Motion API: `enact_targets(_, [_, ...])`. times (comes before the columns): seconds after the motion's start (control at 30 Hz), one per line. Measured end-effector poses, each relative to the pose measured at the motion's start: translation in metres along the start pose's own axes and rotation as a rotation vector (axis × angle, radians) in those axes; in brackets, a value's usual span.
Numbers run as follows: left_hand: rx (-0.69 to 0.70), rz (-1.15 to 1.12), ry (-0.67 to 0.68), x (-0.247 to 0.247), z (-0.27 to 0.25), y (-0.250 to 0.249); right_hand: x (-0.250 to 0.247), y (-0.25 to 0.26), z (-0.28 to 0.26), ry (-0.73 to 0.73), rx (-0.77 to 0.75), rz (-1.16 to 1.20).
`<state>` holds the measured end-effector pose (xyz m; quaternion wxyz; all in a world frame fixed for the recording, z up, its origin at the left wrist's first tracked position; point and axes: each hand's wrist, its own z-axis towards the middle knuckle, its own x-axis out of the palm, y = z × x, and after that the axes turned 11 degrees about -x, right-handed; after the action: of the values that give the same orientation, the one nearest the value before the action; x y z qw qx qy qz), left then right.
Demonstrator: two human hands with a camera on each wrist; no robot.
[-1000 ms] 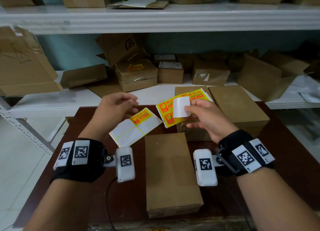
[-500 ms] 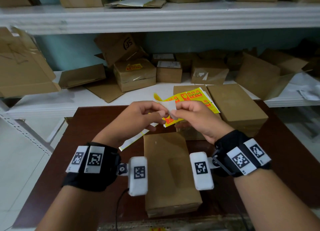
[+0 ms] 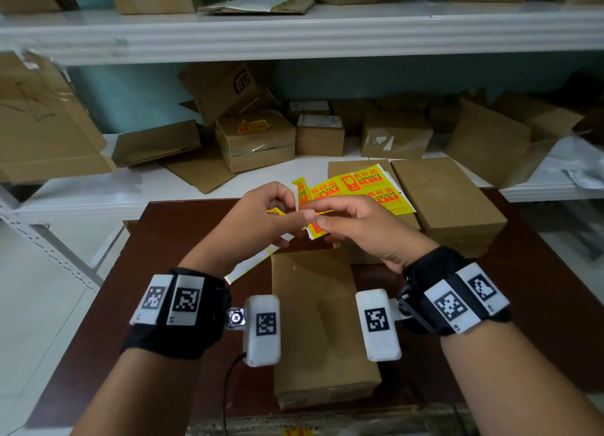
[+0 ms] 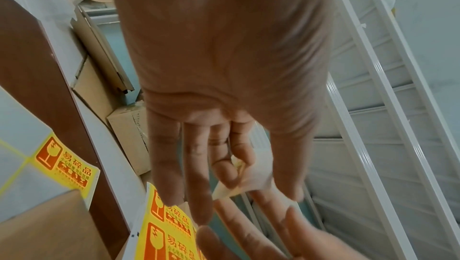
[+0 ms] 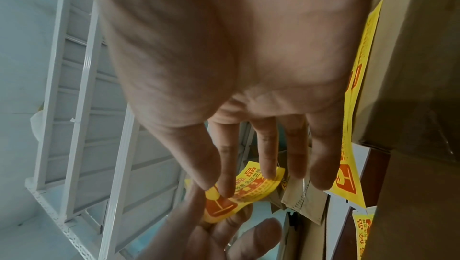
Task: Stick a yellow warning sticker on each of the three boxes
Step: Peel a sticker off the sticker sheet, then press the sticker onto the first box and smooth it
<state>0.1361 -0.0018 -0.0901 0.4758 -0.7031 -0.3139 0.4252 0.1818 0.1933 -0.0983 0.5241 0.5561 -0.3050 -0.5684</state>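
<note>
I had both hands raised above the near box, which lay flat on the brown table. My left hand pinched a white scrap of backing between thumb and curled fingers, and my right hand pinched a yellow warning sticker between thumb and forefinger, fingertips of the two hands touching. Beyond the near box sat two more boxes side by side; a sheet of yellow stickers lay on the left one, and the far right box had a bare top. Left of the near box a mostly peeled sheet rested on the table.
</note>
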Motion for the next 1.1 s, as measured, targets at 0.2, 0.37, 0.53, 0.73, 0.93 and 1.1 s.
enact_targets(0.2, [-0.036,-0.073,-0.014,-0.010,0.001,0.000,-0.006,-0.006,0.003,-0.265,0.011,-0.024])
enact_targets(0.37, [-0.049,-0.091,-0.010,-0.012,-0.003,0.001,-0.010,-0.010,0.005,-0.377,0.071,0.027])
enact_targets(0.53, [-0.066,-0.115,0.023,-0.011,-0.004,0.002,-0.013,-0.009,0.004,-0.361,0.090,0.031])
enact_targets(0.73, [-0.106,-0.007,-0.031,-0.018,0.000,0.008,-0.017,-0.010,0.001,-0.311,0.135,0.047])
enact_targets(0.93, [-0.151,0.098,-0.074,-0.020,0.003,0.013,-0.016,-0.012,-0.001,-0.278,0.165,0.001])
enact_targets(1.1, [-0.179,0.124,-0.052,-0.023,0.003,0.014,-0.019,-0.013,-0.002,-0.221,0.189,-0.030])
